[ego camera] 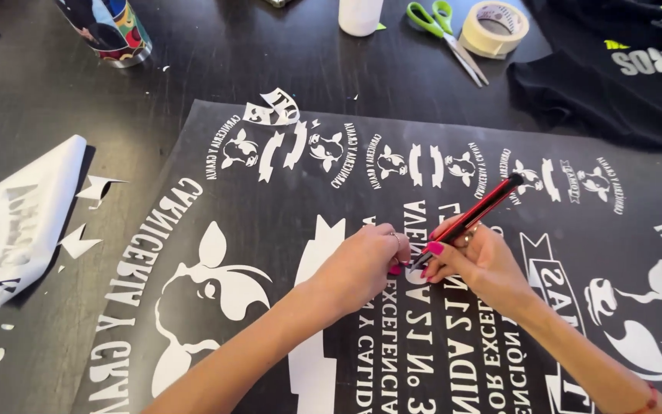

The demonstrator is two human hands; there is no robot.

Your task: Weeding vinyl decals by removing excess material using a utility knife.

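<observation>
Hands meet at the middle of the black vinyl sheet [285, 192] with white cut designs: your right hand [480, 264] grips a red-and-black craft knife [473, 216] tip-down, your left hand [362, 264] pinches at the sheet just beside the blade, fingertips nearly touching.

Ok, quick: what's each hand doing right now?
Left hand: closed, fingertips pressed on the vinyl sheet.
Right hand: closed, holding the red-and-black craft knife.

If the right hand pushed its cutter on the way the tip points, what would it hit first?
Likely the left hand: the right hand aims the red-and-black cutter down-left, its tip almost at the left fingertips, above the black vinyl sheet.
</observation>
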